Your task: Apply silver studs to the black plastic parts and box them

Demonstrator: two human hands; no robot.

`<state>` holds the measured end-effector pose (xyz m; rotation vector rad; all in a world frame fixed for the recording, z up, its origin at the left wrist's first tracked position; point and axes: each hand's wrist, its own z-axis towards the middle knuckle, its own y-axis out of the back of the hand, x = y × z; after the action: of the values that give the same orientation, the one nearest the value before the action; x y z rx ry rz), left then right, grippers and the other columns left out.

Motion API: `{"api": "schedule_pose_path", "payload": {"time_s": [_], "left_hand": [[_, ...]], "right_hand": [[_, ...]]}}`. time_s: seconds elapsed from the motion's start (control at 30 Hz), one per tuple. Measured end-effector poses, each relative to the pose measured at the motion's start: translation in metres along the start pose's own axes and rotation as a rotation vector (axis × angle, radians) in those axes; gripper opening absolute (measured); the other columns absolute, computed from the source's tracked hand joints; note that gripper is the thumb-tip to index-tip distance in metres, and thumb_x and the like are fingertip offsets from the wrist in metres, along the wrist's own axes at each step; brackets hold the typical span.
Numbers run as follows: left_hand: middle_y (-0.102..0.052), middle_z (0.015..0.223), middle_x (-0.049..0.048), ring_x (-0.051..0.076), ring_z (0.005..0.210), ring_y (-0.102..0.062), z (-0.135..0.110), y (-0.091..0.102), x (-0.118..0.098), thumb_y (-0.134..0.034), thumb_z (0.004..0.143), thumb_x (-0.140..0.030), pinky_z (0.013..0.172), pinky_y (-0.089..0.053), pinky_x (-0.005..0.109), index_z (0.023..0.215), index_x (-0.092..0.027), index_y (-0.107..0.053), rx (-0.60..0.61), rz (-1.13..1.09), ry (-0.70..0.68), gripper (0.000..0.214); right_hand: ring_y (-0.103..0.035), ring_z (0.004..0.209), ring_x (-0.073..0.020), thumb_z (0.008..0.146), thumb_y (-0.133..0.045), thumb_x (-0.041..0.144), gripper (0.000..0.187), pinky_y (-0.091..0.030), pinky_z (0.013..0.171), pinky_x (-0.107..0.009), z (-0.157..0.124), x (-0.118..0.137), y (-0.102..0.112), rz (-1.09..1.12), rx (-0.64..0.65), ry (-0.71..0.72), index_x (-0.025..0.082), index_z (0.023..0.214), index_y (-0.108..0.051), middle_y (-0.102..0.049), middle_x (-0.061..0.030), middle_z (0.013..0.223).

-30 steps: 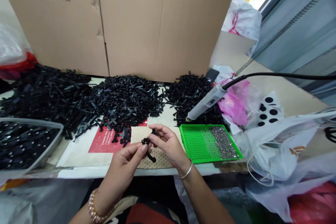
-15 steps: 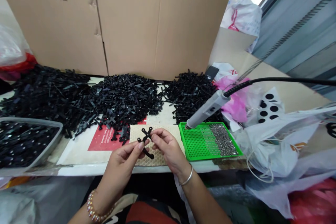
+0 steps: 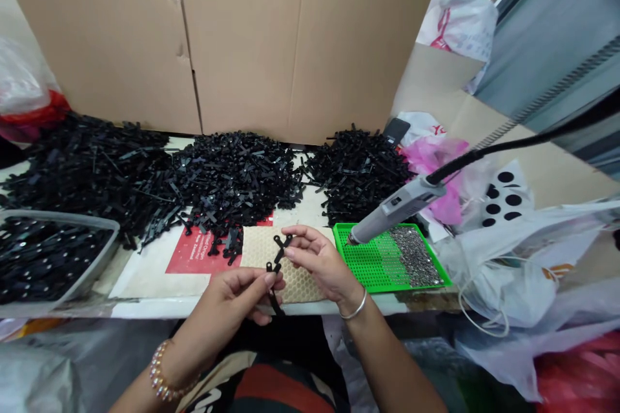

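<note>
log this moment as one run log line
left hand: holds black plastic piece | right hand: holds same piece | beside: green tray

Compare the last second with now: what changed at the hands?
The black plastic pieces turned from a slanted, crossed hold to a nearly upright line. The right hand shifted up and rightward; the left hand keeps the lower end. Neither let go. The grey corded tool swung, its tip now over the green tray. The black piles stayed as they were.
</note>
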<state>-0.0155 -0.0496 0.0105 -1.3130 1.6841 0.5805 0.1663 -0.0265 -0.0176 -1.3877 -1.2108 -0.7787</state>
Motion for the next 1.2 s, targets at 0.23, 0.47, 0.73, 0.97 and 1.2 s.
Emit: {"api": "schedule_pose_path", "payload": {"time_s": [0.23,0.47,0.73,0.97,1.2], "left_hand": [[-0.068,0.074,0.0066,0.012,0.061,-0.058,0.001,0.0,-0.001,-0.067,0.075,-0.051,0.056,-0.05,0.021,0.077,-0.014,-0.074,0.126,-0.07,0.045,0.038],[-0.071,0.079,0.008,0.011,0.06,-0.058,0.004,0.005,0.002,-0.069,0.076,-0.046,0.055,-0.051,0.02,0.087,-0.014,-0.071,0.181,-0.135,0.09,0.034],[-0.07,0.076,0.0071,0.01,0.057,-0.056,0.006,0.004,-0.002,-0.069,0.074,-0.047,0.054,-0.05,0.02,0.078,-0.014,-0.07,0.147,-0.092,0.071,0.034],[-0.068,0.072,0.0034,0.011,0.057,-0.056,0.009,0.0,-0.004,-0.071,0.07,-0.048,0.054,-0.049,0.021,0.077,-0.015,-0.071,0.069,-0.065,0.049,0.034],[-0.069,0.078,0.0055,0.012,0.061,-0.057,0.009,0.0,-0.002,-0.071,0.07,-0.051,0.054,-0.05,0.021,0.08,-0.014,-0.07,0.074,-0.06,0.062,0.038]], "right_hand": [[-0.054,0.067,-0.0076,0.069,-0.078,0.025,0.037,-0.044,0.066,-0.022,-0.003,0.006,-0.007,-0.025,0.069,-0.017,0.022,0.104,-0.066,-0.059,0.0034,0.075],[-0.054,0.061,-0.0069,0.068,-0.079,0.025,0.035,-0.043,0.059,-0.02,-0.002,0.008,-0.01,0.046,0.09,-0.063,0.019,0.101,-0.065,-0.06,0.0039,0.069],[-0.054,0.056,-0.0052,0.068,-0.08,0.025,0.036,-0.043,0.054,-0.017,0.001,0.011,-0.005,0.07,0.124,-0.115,0.019,0.099,-0.064,-0.062,0.0046,0.067],[-0.056,0.055,-0.0058,0.064,-0.083,0.027,0.035,-0.047,0.052,-0.017,0.003,0.005,-0.003,0.073,0.05,-0.095,0.018,0.093,-0.064,-0.063,0.0041,0.068],[-0.057,0.056,-0.0055,0.066,-0.081,0.026,0.036,-0.048,0.056,-0.018,0.001,-0.004,-0.008,0.058,0.0,-0.012,0.018,0.097,-0.065,-0.063,0.0043,0.069]]}}
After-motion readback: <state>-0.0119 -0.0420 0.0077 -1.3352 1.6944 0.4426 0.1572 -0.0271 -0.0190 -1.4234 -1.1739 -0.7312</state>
